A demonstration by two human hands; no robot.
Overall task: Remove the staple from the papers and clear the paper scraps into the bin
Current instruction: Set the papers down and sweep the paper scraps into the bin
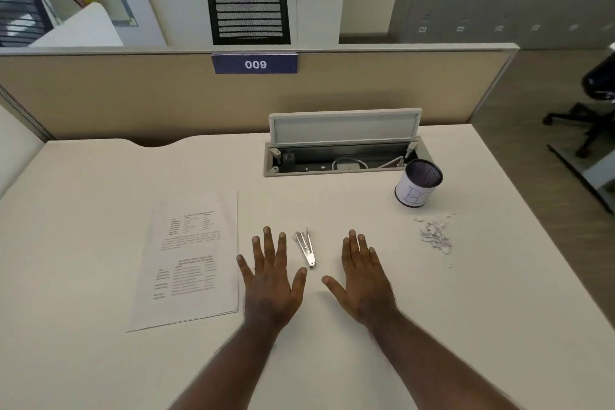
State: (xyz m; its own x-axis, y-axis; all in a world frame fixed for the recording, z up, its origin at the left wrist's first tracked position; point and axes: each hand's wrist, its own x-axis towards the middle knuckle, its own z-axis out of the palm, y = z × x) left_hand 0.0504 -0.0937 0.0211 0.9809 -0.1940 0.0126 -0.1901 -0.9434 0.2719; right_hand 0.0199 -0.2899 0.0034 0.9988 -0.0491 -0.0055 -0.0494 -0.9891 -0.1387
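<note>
Printed papers (191, 260) lie flat on the white desk (466, 309), left of centre. A metal staple remover (306, 248) lies between my hands. My left hand (271, 273) rests flat on the desk with fingers spread, just right of the papers. My right hand (362, 273) also lies flat and spread, right of the remover. Neither hand holds anything. A pile of paper scraps (436, 236) sits at the right. Behind the scraps stands a small mesh bin (417, 186) wrapped in white paper.
An open cable tray (339, 160) with its lid raised is set into the desk at the back. A beige partition (133, 100) marked 009 closes off the far edge. The desk's right edge drops to the floor, where an office chair (595, 100) stands.
</note>
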